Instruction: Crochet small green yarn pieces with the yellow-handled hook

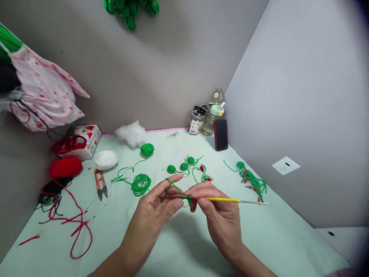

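Observation:
My right hand (220,217) grips a crochet hook (223,199) by its yellow handle. The hook's thin metal end points left across to my left hand (154,206). A green yarn strand (174,187) runs over the raised index finger of that hand. Between the fingertips of both hands sits a small piece of green crochet (188,200), with a thin ring-like loop below it; the fingers partly hide it. Just beyond the hands lie several small green crocheted balls (171,169) with yarn tails, and small red, white and green pieces (208,178).
On the left are a green yarn coil (141,184), orange thread snips (100,184), white yarn (106,159) and red yarn (65,167). White stuffing (131,134), a pen cup (197,121), a bottle (211,119) and a phone (220,134) stand at the back. Green yarn scraps (253,179) lie right.

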### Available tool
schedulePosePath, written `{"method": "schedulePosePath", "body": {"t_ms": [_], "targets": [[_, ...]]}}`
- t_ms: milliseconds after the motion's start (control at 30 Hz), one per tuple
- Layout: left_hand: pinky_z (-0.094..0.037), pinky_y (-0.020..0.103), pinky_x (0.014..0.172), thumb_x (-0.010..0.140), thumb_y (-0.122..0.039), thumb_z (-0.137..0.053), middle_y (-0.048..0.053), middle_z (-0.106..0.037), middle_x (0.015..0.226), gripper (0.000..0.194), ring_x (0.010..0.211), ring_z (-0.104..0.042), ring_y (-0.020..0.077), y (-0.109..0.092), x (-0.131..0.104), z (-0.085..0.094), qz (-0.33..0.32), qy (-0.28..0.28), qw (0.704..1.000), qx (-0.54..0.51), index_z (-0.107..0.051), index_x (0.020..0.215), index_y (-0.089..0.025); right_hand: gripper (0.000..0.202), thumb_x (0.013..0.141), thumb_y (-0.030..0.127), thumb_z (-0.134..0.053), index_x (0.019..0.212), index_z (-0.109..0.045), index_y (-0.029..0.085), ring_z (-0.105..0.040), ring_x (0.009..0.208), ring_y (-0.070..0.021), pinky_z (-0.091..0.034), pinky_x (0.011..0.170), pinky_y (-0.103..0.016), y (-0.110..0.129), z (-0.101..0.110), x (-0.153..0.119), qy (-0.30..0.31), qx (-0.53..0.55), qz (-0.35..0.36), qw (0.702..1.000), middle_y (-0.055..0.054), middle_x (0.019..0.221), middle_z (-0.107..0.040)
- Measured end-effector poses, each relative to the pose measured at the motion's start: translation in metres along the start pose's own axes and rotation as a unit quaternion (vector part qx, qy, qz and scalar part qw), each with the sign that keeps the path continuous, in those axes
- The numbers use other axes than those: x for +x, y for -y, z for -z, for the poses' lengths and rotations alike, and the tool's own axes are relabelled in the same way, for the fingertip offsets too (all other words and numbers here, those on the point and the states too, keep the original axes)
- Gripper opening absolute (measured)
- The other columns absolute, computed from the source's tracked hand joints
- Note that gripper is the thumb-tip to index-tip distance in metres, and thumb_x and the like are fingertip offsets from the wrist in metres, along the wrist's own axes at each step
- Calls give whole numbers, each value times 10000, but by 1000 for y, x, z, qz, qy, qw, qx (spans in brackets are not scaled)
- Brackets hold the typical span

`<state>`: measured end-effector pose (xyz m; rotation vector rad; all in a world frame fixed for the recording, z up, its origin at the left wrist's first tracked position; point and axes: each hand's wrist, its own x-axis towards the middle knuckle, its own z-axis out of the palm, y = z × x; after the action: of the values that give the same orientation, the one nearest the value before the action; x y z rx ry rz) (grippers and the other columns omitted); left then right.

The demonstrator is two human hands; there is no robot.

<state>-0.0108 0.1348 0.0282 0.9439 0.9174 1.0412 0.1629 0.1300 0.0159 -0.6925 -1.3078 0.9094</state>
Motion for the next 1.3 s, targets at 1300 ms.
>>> {"method": "schedulePosePath", "body": {"t_ms": [1300], "targets": [[-373, 229, 577, 755, -378, -949, -51, -534, 713, 571, 606, -382, 92, 8, 0, -2, 127, 0, 976, -176, -768, 1274, -224, 392, 984, 189, -694, 1329, -734, 371, -778, 964, -241, -669, 836, -380, -7, 13, -14, 118, -308, 147, 932, -58, 1101, -810]]}}
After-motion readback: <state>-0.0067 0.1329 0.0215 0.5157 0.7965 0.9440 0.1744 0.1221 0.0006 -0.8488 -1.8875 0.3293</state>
